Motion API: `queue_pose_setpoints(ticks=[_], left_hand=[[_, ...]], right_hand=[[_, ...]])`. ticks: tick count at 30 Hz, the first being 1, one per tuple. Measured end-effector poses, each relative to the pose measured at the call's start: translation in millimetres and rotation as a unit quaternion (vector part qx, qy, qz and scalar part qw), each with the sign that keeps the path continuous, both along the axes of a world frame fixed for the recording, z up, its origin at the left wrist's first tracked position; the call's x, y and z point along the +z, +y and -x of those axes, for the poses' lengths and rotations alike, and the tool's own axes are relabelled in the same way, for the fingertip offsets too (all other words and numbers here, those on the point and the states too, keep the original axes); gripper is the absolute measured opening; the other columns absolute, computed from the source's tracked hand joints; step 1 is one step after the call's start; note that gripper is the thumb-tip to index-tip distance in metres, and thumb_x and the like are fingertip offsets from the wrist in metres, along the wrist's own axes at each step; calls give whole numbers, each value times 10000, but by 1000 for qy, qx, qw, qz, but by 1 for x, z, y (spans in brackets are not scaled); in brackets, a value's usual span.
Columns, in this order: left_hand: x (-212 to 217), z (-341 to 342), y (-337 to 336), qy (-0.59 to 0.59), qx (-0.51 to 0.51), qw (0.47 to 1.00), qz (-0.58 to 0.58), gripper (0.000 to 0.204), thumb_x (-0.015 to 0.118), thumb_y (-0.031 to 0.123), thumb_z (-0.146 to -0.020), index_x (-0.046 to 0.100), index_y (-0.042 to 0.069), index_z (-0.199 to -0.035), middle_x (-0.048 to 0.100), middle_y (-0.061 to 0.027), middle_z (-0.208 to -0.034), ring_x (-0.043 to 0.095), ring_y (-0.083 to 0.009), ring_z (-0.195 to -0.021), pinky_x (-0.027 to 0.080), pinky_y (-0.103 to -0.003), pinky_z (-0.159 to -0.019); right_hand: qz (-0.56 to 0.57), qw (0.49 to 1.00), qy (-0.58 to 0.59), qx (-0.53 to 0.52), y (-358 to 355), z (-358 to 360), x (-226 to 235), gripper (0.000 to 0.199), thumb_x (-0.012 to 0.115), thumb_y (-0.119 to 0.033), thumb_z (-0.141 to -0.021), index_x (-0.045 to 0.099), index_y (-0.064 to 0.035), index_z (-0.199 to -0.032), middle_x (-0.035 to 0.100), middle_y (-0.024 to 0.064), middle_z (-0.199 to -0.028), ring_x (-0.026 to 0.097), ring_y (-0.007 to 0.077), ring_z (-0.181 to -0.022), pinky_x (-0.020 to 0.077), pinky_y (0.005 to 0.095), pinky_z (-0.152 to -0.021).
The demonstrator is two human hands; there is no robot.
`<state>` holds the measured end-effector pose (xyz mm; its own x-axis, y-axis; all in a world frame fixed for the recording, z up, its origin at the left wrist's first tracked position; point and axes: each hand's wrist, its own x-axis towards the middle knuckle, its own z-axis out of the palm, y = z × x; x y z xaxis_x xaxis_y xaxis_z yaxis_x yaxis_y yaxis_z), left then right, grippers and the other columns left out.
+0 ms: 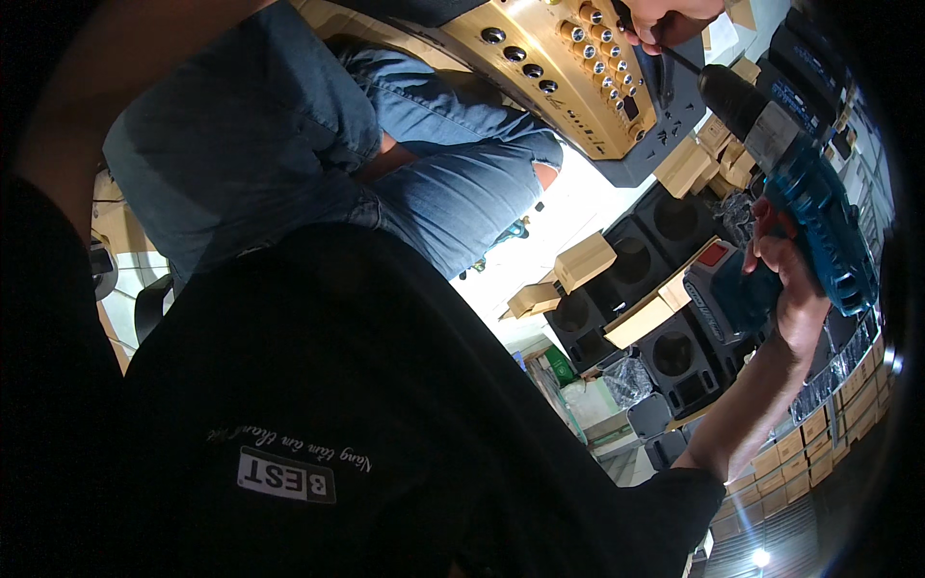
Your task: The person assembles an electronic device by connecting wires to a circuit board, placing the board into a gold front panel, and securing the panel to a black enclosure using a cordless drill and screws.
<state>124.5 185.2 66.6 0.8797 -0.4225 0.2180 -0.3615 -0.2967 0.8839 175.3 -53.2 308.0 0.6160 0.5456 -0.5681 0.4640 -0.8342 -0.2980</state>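
My right hand grips the handle of a teal and black cordless drill at the right, with its chuck pointing up and left. The thin bit reaches toward my left hand at the top edge. That hand rests against a gold amplifier front panel with rows of round knobs. Its fingers are curled close to the bit's tip, and whether they pinch anything is hidden. A dark grey metal case sits behind the gold panel. My black shirt fills the lower left.
Another person in a denim shirt and jeans stands close at the upper left. Black speaker cabinets with round openings and several cardboard boxes lie around the middle right. More stacked boxes line the lower right.
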Motion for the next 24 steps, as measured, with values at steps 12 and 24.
queue_pose_setpoints(ticks=[12, 24], left_hand=[[-3, -2, 0, -5, 11, 1000, 7, 193, 676, 79, -925, 754, -1, -1082, 759, -149, -953, 677, -246, -834, 527, -391, -747], [-4, -4, -1, -13, 20, 1000, 19, 201, 671, 67, -919, 752, 0, -1090, 761, -153, -964, 686, -248, -852, 533, -389, -762]], right_hand=[[-2, 998, 18, 53, -12, -15, -1, 248, 580, 13, -842, 726, 29, -1041, 722, 151, -957, 640, 164, -604, 516, 315, -530], [-6, 998, 31, 60, -23, -28, -1, 315, 597, 41, -825, 733, 45, -1109, 726, 170, -1018, 635, 168, -595, 515, 323, -530]])
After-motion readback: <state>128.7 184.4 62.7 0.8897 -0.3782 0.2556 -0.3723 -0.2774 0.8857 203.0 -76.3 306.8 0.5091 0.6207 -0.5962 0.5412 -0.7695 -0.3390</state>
